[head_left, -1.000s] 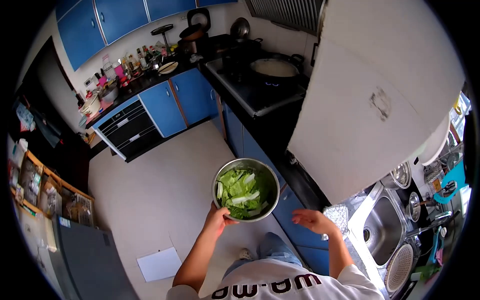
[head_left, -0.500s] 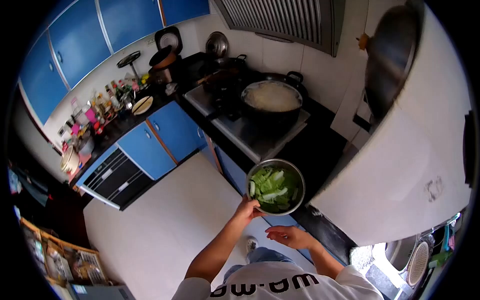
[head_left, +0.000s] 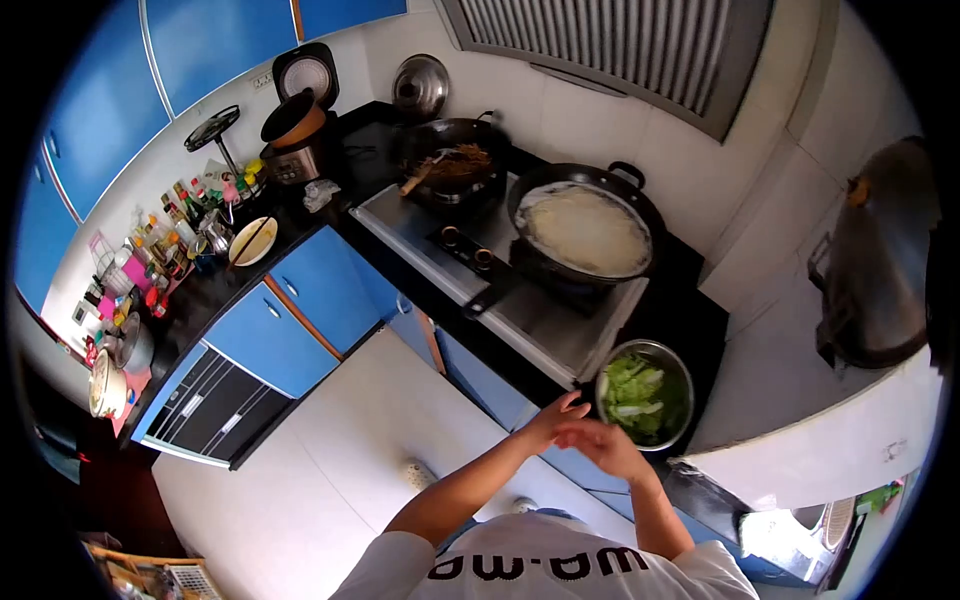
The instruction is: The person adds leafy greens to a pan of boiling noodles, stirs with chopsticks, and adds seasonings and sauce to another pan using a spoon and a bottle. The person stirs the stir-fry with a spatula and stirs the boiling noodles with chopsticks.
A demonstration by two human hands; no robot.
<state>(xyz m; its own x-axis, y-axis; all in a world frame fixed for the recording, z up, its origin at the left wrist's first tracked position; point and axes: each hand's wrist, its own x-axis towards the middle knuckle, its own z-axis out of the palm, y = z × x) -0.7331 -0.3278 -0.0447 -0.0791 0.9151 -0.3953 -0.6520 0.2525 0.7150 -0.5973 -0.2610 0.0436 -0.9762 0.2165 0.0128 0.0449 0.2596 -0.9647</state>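
Observation:
A steel bowl [head_left: 686, 378] of cut leafy greens [head_left: 635, 390] rests on the dark counter to the right of the stove. Just left of the bowl is my left hand [head_left: 548, 422], empty, its fingers stretched toward the rim. My right hand [head_left: 608, 450] is in front of the bowl, fingers extended to the left and close to my left fingertips. Neither hand holds anything. Whether the hands touch each other, I cannot tell.
On the stove [head_left: 560, 335], a large wok [head_left: 500, 290] holds pale, cloudy liquid [head_left: 585, 230]. Behind it to the left is a pan [head_left: 450, 165] with brown food and a wooden-handled utensil. Bottles [head_left: 180, 215] and a plate [head_left: 262, 243] line the left counter. A wok lid [head_left: 880, 260] hangs at right.
The bowl of greens has moved from my left hand onto the counter, and that hand has let go. My right hand has come up beside my left. The view has shifted closer to the stove.

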